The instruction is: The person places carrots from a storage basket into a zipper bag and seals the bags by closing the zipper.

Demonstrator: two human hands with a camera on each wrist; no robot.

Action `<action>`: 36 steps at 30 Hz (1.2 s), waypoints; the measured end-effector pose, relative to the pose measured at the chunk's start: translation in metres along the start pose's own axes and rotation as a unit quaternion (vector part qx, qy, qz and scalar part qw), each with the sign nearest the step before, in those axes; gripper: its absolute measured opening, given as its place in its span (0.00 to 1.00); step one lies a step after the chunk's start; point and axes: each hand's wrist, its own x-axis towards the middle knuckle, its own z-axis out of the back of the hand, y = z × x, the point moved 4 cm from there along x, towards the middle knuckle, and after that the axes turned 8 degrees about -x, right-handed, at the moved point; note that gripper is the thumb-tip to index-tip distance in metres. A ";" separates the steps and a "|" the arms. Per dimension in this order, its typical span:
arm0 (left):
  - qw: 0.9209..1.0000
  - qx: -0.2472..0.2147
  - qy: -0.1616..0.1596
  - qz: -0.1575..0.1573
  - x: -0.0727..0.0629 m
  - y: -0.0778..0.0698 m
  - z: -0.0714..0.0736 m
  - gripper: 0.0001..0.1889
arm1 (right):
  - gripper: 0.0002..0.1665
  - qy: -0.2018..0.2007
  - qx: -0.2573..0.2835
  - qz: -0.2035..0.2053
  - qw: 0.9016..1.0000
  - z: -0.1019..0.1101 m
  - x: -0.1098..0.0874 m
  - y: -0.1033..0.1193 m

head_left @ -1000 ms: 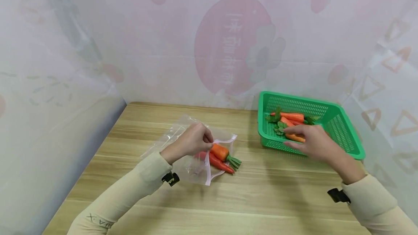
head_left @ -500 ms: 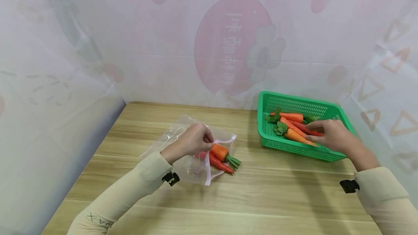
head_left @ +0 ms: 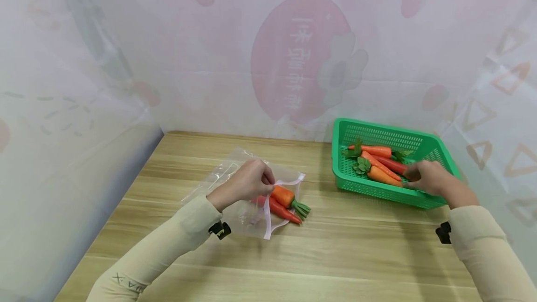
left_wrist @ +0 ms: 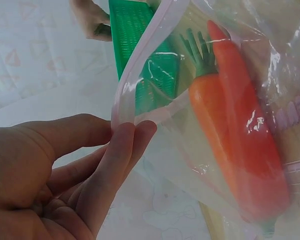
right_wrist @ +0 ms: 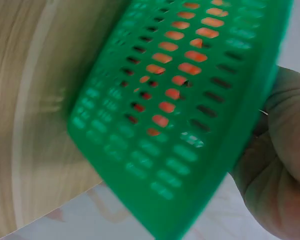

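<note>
Clear plastic zip bag at left, pinched by left hand, partly contains orange carrot and red pepper; vegetables remain in green rectangular basket, right; grip of right hand indeterminable.

Pale walls (pink-printed), wood-grain tabletop — soft, diffuse light

In the right wrist view, the basket hides the right hand's fingertips.
</note>
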 end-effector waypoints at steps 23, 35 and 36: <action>1.000 -0.002 -0.006 -0.006 -0.001 0.000 0.001 0.03 | 0.14 0.073 0.020 -0.018 0.997 -0.035 0.025 -0.038; 1.000 0.001 -0.004 -0.004 -0.001 -0.001 0.000 0.03 | 0.15 0.054 0.014 -0.006 0.998 -0.030 0.026 -0.035; 1.000 0.000 -0.004 -0.003 -0.001 -0.001 0.000 0.03 | 0.15 0.050 0.014 -0.005 0.999 -0.029 0.026 -0.034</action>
